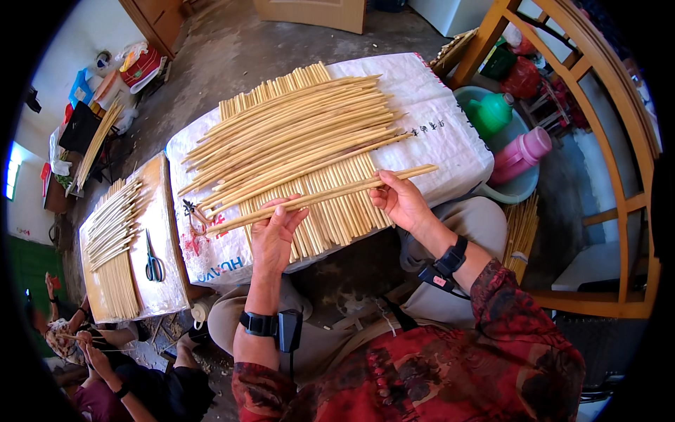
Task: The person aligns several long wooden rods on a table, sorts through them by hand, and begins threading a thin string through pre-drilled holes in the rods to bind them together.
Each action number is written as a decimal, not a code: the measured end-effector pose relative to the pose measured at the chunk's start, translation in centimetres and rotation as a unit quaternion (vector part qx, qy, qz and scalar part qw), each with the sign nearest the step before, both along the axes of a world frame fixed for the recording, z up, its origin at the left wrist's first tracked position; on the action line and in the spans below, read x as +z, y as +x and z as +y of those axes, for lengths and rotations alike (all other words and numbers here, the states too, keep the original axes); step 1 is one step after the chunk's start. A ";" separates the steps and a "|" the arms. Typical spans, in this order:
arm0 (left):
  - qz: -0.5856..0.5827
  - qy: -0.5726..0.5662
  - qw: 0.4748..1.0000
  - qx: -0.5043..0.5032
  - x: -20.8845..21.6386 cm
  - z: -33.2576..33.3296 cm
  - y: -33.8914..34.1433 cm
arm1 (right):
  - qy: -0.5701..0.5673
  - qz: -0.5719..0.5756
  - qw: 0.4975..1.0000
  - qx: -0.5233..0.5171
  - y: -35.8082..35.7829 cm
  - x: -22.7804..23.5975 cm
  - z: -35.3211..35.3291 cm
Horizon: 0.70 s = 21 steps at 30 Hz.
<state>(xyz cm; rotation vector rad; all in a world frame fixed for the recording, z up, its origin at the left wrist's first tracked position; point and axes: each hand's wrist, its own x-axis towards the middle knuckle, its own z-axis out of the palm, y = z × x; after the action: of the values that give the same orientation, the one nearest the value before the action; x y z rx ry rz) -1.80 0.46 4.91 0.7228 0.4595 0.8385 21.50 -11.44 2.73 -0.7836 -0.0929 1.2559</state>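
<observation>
A couple of long pale wooden sticks, lying side by side, stretch between my two hands above the near edge of a table. Near their left end, my left hand pinches them between thumb and fingers. Further right, my right hand grips them with thumb and fingertips, and their cut tips stick out past it. Under and behind them, a row of sticks is laid away from me. Across that row rests a thick layer of longer sticks. A white woven sack covers the table.
On the left, a lower board bears more sticks and dark-handled scissors. Another person's hand works at the lower left. A basin with green and pink vessels stands right, beside a wooden frame. Bundled sticks lean near my knee.
</observation>
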 end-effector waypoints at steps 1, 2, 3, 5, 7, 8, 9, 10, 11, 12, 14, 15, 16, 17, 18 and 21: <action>0.004 0.016 1.000 -0.009 0.3 -0.1 -0.1 | -0.010 0.019 1.000 0.004 0.2 -0.1 0.0; 0.008 0.032 0.999 -0.017 0.6 -0.1 -0.1 | -0.016 0.031 0.999 0.011 0.5 -0.1 0.0; 0.003 0.051 0.998 -0.031 0.8 0.0 -0.1 | -0.022 0.043 0.999 0.019 0.8 0.0 -0.1; -0.004 0.091 0.994 -0.057 1.0 0.1 -0.3 | -0.036 0.062 0.997 0.017 1.1 0.1 -0.1; 0.006 0.126 0.990 -0.069 1.2 -0.2 -0.3 | -0.054 0.073 0.996 -0.004 1.3 0.3 -0.2; 0.011 0.144 0.987 -0.075 1.2 -0.3 -0.3 | -0.059 0.073 0.996 0.001 1.4 0.3 -0.2; 0.014 0.155 0.984 -0.089 1.2 -0.3 -0.3 | -0.063 0.072 0.995 0.006 1.7 0.1 -0.2; 0.018 0.166 0.981 -0.101 1.3 -0.3 -0.4 | -0.068 0.072 0.995 0.012 1.8 0.1 -0.1; 0.022 0.178 0.977 -0.114 1.3 -0.2 -0.4 | -0.061 0.057 0.996 0.013 1.8 0.1 -0.1; 0.012 0.145 0.982 -0.117 1.3 -0.3 -0.5 | -0.054 0.042 0.998 0.015 1.9 0.2 -0.1; -0.008 0.079 0.990 -0.119 1.4 -0.5 -0.5 | -0.036 0.017 0.999 0.019 2.0 0.3 0.0; -0.018 0.070 0.991 -0.111 1.1 -0.5 -0.4 | -0.025 0.007 0.999 0.021 2.0 0.4 0.1; -0.027 0.019 0.995 -0.094 1.2 -0.5 -0.4 | -0.013 -0.003 1.000 0.022 2.0 0.5 0.2; -0.036 -0.031 0.996 -0.078 1.5 -0.6 -0.3 | 0.017 -0.029 0.999 0.022 1.8 0.6 0.3; -0.045 -0.081 0.994 -0.060 1.7 -0.5 -0.3 | 0.027 -0.049 0.998 0.021 1.6 0.7 0.3; -0.027 -0.118 0.993 -0.013 -1.0 0.3 -1.0 | 0.059 -0.097 0.993 0.030 1.2 0.9 0.6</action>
<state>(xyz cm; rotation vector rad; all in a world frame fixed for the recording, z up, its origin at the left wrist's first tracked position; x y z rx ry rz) -2.80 0.73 3.94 0.4866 0.4897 0.7622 22.66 -10.85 3.60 -0.8036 -0.3480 1.2164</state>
